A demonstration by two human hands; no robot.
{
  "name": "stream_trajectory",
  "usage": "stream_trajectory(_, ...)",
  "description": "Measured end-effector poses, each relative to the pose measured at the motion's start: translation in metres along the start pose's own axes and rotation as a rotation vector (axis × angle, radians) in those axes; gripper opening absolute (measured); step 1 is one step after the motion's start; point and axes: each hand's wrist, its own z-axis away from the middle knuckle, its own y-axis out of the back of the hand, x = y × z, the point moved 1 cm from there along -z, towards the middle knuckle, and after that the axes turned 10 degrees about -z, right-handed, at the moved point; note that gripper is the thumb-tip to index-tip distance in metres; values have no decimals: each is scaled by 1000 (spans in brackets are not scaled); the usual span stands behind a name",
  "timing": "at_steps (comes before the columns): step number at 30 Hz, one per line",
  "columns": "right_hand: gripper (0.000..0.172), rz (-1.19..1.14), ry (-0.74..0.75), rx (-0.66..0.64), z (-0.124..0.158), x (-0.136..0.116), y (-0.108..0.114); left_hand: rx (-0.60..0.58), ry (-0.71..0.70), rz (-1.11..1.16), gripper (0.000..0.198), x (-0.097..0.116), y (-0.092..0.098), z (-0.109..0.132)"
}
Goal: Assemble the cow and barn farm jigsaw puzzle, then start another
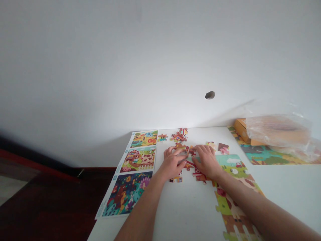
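Note:
My left hand (172, 164) lies low over the table with its fingers spread, the tips touching or just above small farm-picture puzzle pieces (180, 146). Beside it, my right hand (206, 161) rests palm down, thumb apart from the fingers, its fingertips at a dark red piece (192, 151). Between and below the hands are red barn pieces (198, 172) and a brown-and-white piece (177, 179). Under my right forearm stretches a joined section of the puzzle (234, 170) with sheep, a cow and a fence, partly hidden by the arm.
A reference sheet (125, 164) with three printed pictures lies at the left table edge. Loose pieces (179, 135) sit near the wall, and others (223, 148) lie beyond my right hand. At the right, a yellow box (242, 129) and clear plastic bag (281, 129) rest on another colourful picture (263, 155).

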Motion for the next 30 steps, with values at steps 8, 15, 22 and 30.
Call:
stream_trajectory(8, 35, -70, -22, 1, -2, 7, -4, -12, -13, 17, 30, 3, 4, 0)
stream_trajectory(15, 23, -397, 3, 116, -6, 6, -1, 24, -16, 42, 25, 2, 2, 0)
stream_trajectory(22, 15, -532, 97, 174, -4, -4, 10, 198, 63, 190, 18, -3, 5, -3)
stream_trajectory(30, 18, -598, 167, -54, 1, -11, 11, 116, 94, 241, 8, -5, 8, -2)
